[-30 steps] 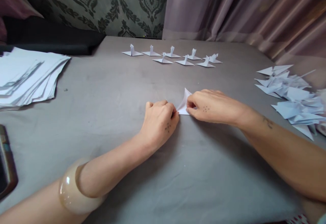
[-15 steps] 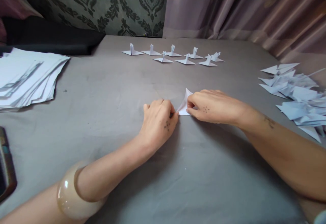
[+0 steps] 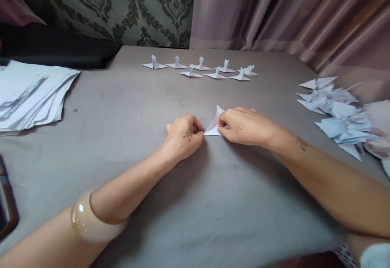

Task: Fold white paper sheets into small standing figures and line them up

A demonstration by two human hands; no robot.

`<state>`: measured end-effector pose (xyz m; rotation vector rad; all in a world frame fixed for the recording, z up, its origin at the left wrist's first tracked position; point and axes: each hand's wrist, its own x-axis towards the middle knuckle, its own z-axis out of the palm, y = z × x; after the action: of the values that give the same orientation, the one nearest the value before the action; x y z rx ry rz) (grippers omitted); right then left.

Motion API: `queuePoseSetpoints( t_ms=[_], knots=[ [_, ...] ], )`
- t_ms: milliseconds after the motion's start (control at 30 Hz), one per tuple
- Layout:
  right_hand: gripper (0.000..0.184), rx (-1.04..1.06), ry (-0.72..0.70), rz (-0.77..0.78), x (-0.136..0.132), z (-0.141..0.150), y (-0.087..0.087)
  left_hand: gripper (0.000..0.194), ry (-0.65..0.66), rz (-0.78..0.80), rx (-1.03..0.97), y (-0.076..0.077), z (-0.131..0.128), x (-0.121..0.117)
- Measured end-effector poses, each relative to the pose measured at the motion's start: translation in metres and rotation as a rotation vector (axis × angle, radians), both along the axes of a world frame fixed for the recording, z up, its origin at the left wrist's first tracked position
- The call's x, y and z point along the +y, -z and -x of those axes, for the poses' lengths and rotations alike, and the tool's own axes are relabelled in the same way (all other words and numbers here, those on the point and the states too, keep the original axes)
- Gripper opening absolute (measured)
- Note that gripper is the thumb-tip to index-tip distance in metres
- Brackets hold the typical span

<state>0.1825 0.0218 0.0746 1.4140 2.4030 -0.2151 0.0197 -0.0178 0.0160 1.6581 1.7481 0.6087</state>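
Folded paper (image 3: 213,128), left hand (image 3: 184,137) now loosened

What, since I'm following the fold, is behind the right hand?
White folded paper; its upper tip and left portion show. The right hand covers the rest, so that cannot be seen.

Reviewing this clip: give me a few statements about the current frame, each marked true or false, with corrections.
1. The right hand grips the folded paper. True.
2. The bangle is on the right arm. False: the bangle is on the left arm.
3. The stack of sheets lies at the far left. True.
4. The left hand rests on that stack. False: the left hand is at the folded paper's left corner.
5. The pile of folded shapes lies at the right. True.
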Motion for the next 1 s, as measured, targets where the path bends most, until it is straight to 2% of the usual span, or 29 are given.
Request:
queuePoseSetpoints(
  t_ms=[67,133,167,233,300,367,533,633,667,700,800,900,1000],
  knots=[
    [0.022,0.024,-0.001,-0.016,-0.001,-0.001,0.0,0.016,-0.022,-0.052,-0.065,0.002,0.004,-0.001],
    [0.021,0.056,-0.001,-0.029,-0.002,-0.002,0.001,0.022,0.01,-0.205,-0.103,0.004,0.005,-0.005],
    [0.02,0.073,0.0,-0.03,-0.002,-0.003,0.001,0.024,0.07,-0.312,-0.099,0.005,0.005,-0.007],
    [0.02,0.097,0.007,-0.025,-0.002,-0.003,0.002,0.029,0.277,-0.514,-0.036,0.006,0.002,-0.012],
    [0.019,0.102,0.017,-0.01,-0.001,-0.003,0.002,0.035,0.48,-0.598,0.079,0.008,-0.003,-0.016],
    [0.019,0.102,0.028,0.004,0.001,-0.001,0.003,0.036,0.588,-0.574,0.208,0.011,-0.007,-0.018],
    [0.017,0.115,0.027,0.032,0.004,-0.004,-0.001,0.032,0.684,-0.539,0.356,0.012,-0.008,-0.015],
    [0.018,0.29,-0.023,0.005,-0.005,-0.014,-0.004,0.033,0.721,-0.538,0.365,0.008,-0.006,-0.014],
    [0.02,0.405,-0.025,-0.086,-0.011,-0.019,-0.004,0.034,0.722,-0.533,0.368,0.007,-0.006,-0.014],
    [0.021,0.521,0.002,-0.191,-0.018,-0.024,-0.001,0.034,0.722,-0.527,0.373,0.006,-0.006,-0.014],
    [0.018,0.707,0.239,-0.438,-0.04,-0.037,0.015,0.036,0.705,-0.493,0.387,0.002,-0.006,-0.016],
    [0.013,0.706,0.374,-0.362,-0.056,-0.045,0.037,0.036,0.695,-0.461,0.382,0.0,-0.005,-0.017],
    [0.019,0.66,0.366,-0.331,-0.062,-0.046,0.05,0.037,0.703,-0.467,0.374,0.0,-0.005,-0.017]
  ],
)
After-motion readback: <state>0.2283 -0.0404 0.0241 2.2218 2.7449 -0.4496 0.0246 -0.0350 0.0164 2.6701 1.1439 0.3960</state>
